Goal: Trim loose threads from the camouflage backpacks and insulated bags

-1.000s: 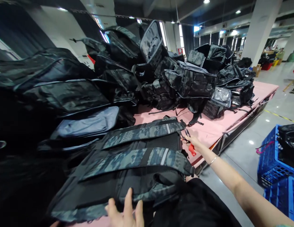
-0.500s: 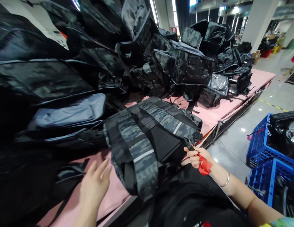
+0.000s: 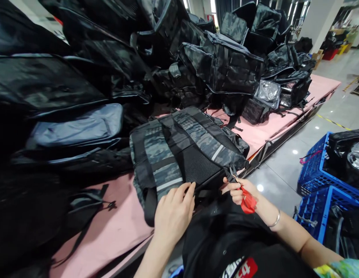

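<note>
The backpack (image 3: 201,168) lies strap side up on the bench (image 3: 110,224), center frame. The right hand (image 3: 240,190) grips metal snips (image 3: 233,173) at its lower-right edge; the left hand (image 3: 175,204) curls over its lower edge — pinch unclear. Work appears under way — completion cannot be confirmed.

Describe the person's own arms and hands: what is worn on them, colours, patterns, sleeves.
The left hand and right hand both wear no gloves. A thin, silvery bracelet circles the right wrist. Farther up that arm, the edge of a sleeve shows, patterned in yellow, green and blue. The left forearm is bare as far as it shows.
</note>
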A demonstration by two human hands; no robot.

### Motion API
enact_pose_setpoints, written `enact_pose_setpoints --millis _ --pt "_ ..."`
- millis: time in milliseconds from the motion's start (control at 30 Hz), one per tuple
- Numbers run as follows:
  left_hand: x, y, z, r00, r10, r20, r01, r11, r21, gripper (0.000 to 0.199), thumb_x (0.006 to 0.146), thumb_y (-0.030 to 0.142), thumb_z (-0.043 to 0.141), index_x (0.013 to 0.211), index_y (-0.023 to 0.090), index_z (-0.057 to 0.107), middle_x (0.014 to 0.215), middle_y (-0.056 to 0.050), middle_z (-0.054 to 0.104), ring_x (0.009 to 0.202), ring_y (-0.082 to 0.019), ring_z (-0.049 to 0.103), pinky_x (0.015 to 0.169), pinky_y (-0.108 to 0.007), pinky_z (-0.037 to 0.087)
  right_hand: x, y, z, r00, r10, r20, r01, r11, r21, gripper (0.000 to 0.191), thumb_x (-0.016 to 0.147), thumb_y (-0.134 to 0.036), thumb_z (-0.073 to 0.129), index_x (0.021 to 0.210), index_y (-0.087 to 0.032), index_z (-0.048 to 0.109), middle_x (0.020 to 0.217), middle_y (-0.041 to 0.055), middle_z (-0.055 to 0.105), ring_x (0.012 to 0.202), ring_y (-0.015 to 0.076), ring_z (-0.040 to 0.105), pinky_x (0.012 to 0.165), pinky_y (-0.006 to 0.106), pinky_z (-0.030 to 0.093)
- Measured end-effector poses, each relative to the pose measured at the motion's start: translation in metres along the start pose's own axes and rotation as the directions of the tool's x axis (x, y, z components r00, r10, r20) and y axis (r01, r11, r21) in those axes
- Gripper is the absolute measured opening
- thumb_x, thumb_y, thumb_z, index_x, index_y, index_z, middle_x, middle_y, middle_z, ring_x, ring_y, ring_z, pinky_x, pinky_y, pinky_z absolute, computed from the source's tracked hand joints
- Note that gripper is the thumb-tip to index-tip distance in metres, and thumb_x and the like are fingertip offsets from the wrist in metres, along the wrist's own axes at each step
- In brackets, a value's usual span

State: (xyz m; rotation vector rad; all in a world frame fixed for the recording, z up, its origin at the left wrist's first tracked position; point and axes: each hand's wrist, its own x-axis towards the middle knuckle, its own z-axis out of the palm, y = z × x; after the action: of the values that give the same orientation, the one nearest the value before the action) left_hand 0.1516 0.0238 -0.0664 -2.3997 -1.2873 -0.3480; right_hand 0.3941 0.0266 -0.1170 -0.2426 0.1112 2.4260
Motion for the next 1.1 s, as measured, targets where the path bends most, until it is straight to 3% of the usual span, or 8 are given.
enact_pose_setpoints --millis 167,300,533,633,700,867,967,1100 --pt "-0.007 -0.002 0.009 0.980 -0.055 -0.190 0.013 0.977 -0.215 0.022 0.087 0.023 0.046 0.100 0.017 0.062 0.093 -0.005 0.067 0.079 -0.017 0.060 0.070 -0.029 0.044 0.001 0.003 0.001 1.000 0.013 -0.011 -0.013 1.000 -0.027 0.029 0.096 -0.021 0.025 0.105 -0.009 0.049 0.053 -0.0088 0.025 0.039 0.0050 0.006 0.036 0.015 0.012" --pt "-0.009 0.011 0.006 0.971 -0.190 -0.146 0.107 0.890 -0.444 0.027 0.085 0.017 0.043 0.108 0.018 0.059 0.105 -0.006 0.064 0.093 -0.017 0.058 0.082 -0.030 0.044 0.009 0.012 0.005 0.999 0.036 0.023 -0.034 0.997 -0.072 0.021 0.094 -0.022 0.036 0.103 -0.010 0.050 0.054 -0.0092 0.025 0.040 0.0049 0.004 0.036 0.015 0.011" --pt "-0.012 0.013 0.006 0.986 -0.167 0.015 0.167 0.972 -0.164 0.042 0.079 0.009 0.043 0.117 0.020 0.058 0.115 -0.006 0.061 0.092 -0.023 0.054 0.072 -0.034 0.043 0.015 0.022 0.010 0.994 -0.088 0.058 0.101 0.952 -0.289 0.022 0.083 -0.030 0.058 0.095 -0.015 0.049 0.060 -0.0075 0.042 0.038 0.0019 0.015 0.035 0.015 0.013" --pt "-0.017 0.009 0.008 0.957 -0.286 -0.041 0.262 0.920 -0.290 0.032 0.082 0.016 0.043 0.105 0.020 0.064 0.100 -0.007 0.065 0.084 -0.021 0.058 0.072 -0.033 0.044 0.012 0.022 0.009 0.966 -0.257 -0.032 0.225 0.894 -0.388 0.032 0.075 -0.035 0.068 0.090 -0.015 0.048 0.071 -0.0033 0.052 0.038 -0.0005 0.016 0.035 0.014 0.012" --pt "-0.019 0.009 0.007 0.887 -0.456 -0.068 0.346 0.757 -0.554 0.026 0.082 0.020 0.044 0.098 0.019 0.064 0.097 -0.007 0.065 0.089 -0.020 0.059 0.081 -0.034 0.045 0.010 0.022 0.009 0.943 -0.323 -0.080 0.257 0.859 -0.442 0.035 0.072 -0.036 0.072 0.087 -0.014 0.048 0.073 -0.0016 0.054 0.039 -0.0012 0.017 0.036 0.014 0.012" --pt "-0.025 0.012 -0.006 0.537 -0.796 0.280 0.251 -0.167 -0.954 0.024 0.072 0.031 0.056 0.092 0.017 0.054 0.091 -0.007 0.064 0.080 -0.017 0.060 0.063 -0.024 0.047 0.009 0.027 0.008 0.937 -0.336 -0.092 0.237 0.809 -0.538 0.039 0.070 -0.038 0.074 0.092 -0.014 0.054 0.068 -0.0026 0.051 0.038 -0.0010 0.021 0.036 0.016 0.012" --pt "-0.028 0.019 -0.011 0.554 -0.709 0.436 0.247 -0.359 -0.900 0.038 0.060 0.031 0.070 0.092 0.017 0.054 0.087 -0.004 0.059 0.066 -0.010 0.053 0.053 -0.019 0.040 0.014 0.031 0.005 0.936 -0.343 -0.079 0.231 0.769 -0.596 0.045 0.068 -0.039 0.075 0.099 -0.013 0.055 0.072 -0.0001 0.055 0.038 -0.0016 0.021 0.036 0.016 0.012" --pt "-0.030 0.034 -0.008 0.568 -0.632 0.527 0.331 -0.411 -0.849 0.040 0.061 0.029 0.074 0.094 0.016 0.055 0.080 -0.001 0.053 0.063 -0.008 0.046 0.058 -0.020 0.040 0.023 0.037 0.006 0.921 -0.384 -0.060 0.242 0.688 -0.684 0.037 0.066 -0.038 0.076 0.078 -0.013 0.052 0.052 -0.0066 0.042 0.037 -0.0002 0.019 0.036 0.016 0.014"
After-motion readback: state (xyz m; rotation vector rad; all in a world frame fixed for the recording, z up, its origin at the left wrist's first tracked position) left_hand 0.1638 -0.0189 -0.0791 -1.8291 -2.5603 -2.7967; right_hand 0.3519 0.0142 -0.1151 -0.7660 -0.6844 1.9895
